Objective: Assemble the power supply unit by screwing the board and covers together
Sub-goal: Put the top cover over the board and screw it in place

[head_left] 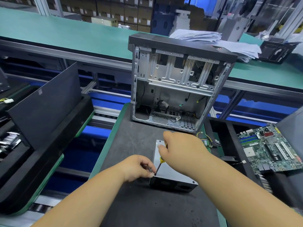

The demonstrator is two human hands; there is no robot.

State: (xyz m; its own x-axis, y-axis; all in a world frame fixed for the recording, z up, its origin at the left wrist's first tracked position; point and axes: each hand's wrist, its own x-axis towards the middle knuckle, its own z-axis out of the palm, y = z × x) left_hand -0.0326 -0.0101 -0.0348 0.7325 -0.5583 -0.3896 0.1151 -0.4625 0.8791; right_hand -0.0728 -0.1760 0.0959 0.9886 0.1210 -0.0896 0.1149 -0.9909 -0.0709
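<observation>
The power supply unit (170,172), a grey metal box with a dark front face, lies on the black mat (131,145) in front of me. My right hand (182,149) grips a screwdriver (161,160) with a yellow and black handle, held upright and tilted. Its tip stands on the near left corner of the unit's top cover. My left hand (137,167) has its fingers curled at that corner and pinches the screwdriver's shaft just above the tip. A bundle of coloured wires (208,140) comes out of the unit's far right side.
An open computer case (177,84) stands upright just behind the unit. A green motherboard (270,148) lies in a black tray at the right. A black side panel (47,102) leans at the left. Stacked papers (213,40) lie on the green bench behind.
</observation>
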